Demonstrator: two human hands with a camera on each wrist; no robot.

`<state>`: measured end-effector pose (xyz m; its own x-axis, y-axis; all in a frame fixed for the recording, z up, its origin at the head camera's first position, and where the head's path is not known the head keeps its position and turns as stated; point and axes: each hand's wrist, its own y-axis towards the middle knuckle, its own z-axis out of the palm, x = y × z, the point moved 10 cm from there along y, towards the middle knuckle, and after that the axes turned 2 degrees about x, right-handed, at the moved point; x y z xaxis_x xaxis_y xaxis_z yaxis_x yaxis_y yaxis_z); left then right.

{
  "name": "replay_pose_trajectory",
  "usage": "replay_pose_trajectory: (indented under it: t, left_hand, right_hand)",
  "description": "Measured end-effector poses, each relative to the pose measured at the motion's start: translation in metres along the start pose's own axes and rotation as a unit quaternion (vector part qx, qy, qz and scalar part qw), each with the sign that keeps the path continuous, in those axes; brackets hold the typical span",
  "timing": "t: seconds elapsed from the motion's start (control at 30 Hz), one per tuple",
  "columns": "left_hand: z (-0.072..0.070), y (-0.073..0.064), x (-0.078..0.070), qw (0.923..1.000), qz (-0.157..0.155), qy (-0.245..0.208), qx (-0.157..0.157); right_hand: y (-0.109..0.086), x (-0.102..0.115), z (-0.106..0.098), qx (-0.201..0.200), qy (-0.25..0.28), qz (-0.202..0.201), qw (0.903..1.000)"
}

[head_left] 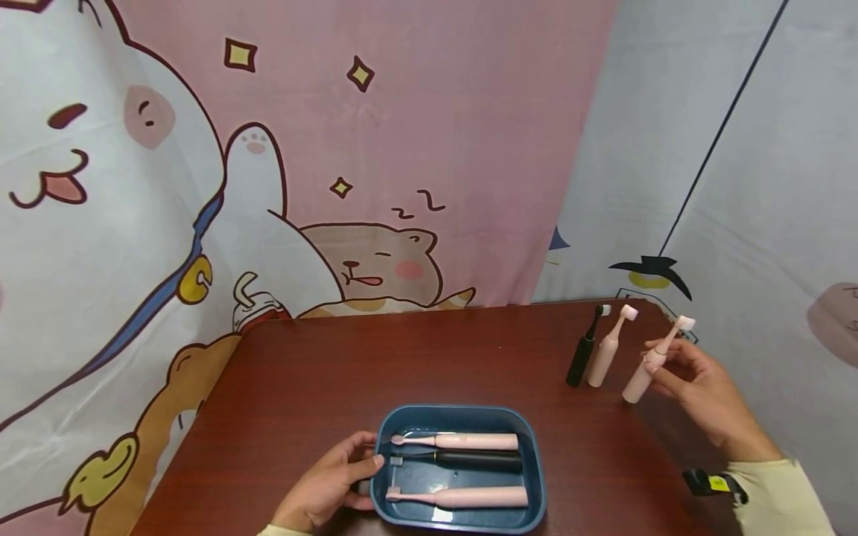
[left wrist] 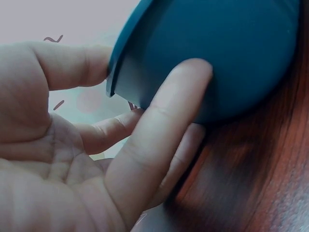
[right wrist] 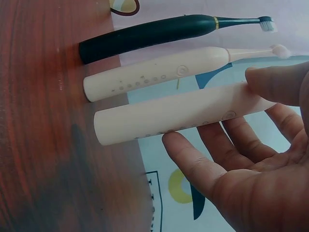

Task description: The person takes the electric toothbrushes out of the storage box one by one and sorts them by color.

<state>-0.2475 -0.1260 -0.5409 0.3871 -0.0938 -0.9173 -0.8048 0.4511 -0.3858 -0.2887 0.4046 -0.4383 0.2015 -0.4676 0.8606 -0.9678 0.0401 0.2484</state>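
Note:
My right hand point(head_left: 704, 394) holds a pink electric toothbrush point(head_left: 641, 376) upright near the table's right side, thumb and fingers around its upper handle. In the right wrist view this toothbrush point(right wrist: 154, 116) is close up, its head hidden by my hand. Just left of it stand another pink electric toothbrush point(head_left: 605, 357) and a black electric toothbrush point(head_left: 582, 357). My left hand point(head_left: 328, 476) grips the left end of a blue plastic bin point(head_left: 536, 454), a finger against its outer wall point(left wrist: 231, 58). Inside lie two pink toothbrushes point(head_left: 482, 496) with a black one point(head_left: 479, 461) between them.
The dark red wooden table point(head_left: 402, 357) runs back to a hanging cloth point(head_left: 469, 149) printed with cartoon animals. A black band point(head_left: 700, 482) with a yellow patch is at my right wrist, by the cream sleeve point(head_left: 777, 491).

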Motion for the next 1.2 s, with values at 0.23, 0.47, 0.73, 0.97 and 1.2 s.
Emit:
replay_pose_trajectory:
  t: [0.23,0.47,0.73,0.97,1.2]
  left_hand:
    - [-0.001,0.000,0.001,1.0000,-0.003,-0.001,-0.002]
    - [-0.002,0.000,0.001,1.0000,-0.003,-0.003,-0.005]
    - [-0.003,0.001,0.003,1.0000,-0.004,-0.002,-0.006]
    - [-0.001,0.001,0.002,1.0000,-0.005,-0.003,-0.004]
    - [-0.001,0.000,0.000,1.0000,-0.006,-0.001,-0.006]
  right_hand:
    - [0.002,-0.006,0.006,0.001,0.011,0.002,0.9999]
    - [0.007,-0.010,0.005,-0.003,-0.001,0.013,0.9999]
    - [0.014,-0.020,0.003,-0.012,-0.006,0.015,0.9998]
    - [0.021,-0.028,0.006,-0.009,0.010,0.015,0.9998]
    - [0.024,-0.028,0.008,-0.010,0.020,0.020,0.9996]
